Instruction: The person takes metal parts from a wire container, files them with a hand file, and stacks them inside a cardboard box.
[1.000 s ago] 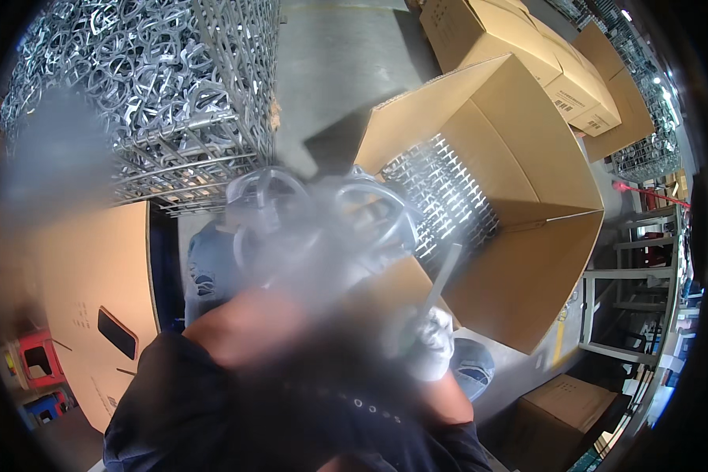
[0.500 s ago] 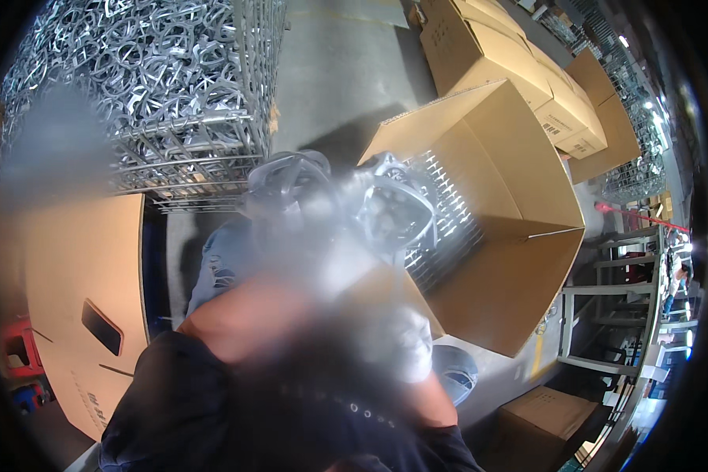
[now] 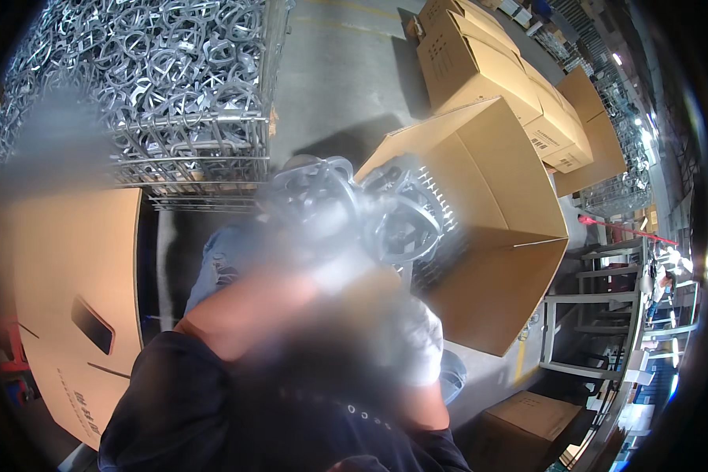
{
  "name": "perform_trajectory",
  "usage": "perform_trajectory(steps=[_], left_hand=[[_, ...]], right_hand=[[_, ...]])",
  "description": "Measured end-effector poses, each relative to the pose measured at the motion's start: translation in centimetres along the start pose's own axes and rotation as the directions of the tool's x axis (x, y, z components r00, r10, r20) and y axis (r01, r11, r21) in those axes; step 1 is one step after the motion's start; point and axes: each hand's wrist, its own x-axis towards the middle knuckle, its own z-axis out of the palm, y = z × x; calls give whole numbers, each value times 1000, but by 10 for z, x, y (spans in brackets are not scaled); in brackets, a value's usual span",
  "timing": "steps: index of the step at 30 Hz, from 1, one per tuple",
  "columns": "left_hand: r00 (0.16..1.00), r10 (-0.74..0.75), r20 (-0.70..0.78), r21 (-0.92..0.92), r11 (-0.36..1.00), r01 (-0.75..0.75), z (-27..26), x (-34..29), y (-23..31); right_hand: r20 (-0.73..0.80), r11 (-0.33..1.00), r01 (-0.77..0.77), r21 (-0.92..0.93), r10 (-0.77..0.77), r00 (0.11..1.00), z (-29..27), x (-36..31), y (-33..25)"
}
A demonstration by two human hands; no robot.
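Note:
A bunch of silvery ring-shaped metal parts point(image 3: 315, 189) hangs in front of me at my left hand point(image 3: 342, 267), whose pale glove shows through a blurred patch. Beside it, a second bunch of curved metal frames point(image 3: 407, 226) overlaps the near-left edge of the open carton point(image 3: 519, 189), above my right hand point(image 3: 421, 334) in a white glove. Both hands appear closed around these parts, though haze hides most of the fingers. Inside the carton, a layer of shiny metal pieces point(image 3: 440, 206) shows in rows.
A wire cage point(image 3: 204, 126) heaped with similar metal parts stands far left. At left, a phone point(image 3: 93, 324) lies on a flat cardboard box point(image 3: 47, 259). Cartons point(image 3: 488, 71) line up at far right. A grey metal-framed table point(image 3: 590, 299) stands right, another carton point(image 3: 535, 417) below.
My view has turned slightly, so the carton and surroundings sit further left. Both bunches of metal parts have shifted a little right, closer over the carton's near side.

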Motion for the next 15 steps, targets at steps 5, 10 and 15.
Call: perform_trajectory(steps=[5, 10, 15], left_hand=[[990, -4, -143, 39, 999, 10, -20, 4, -2], [983, 26, -179, 156, 988, 3, -21, 5, -1], [970, 93, -224, 296, 955, -23, 5, 39, -73]], right_hand=[[83, 997, 80, -1, -80, 993, -1, -3, 1], [37, 978, 132, 160, -139, 990, -4, -14, 10], [-157, 997, 80, 6, -78, 985, -4, -34, -7]])
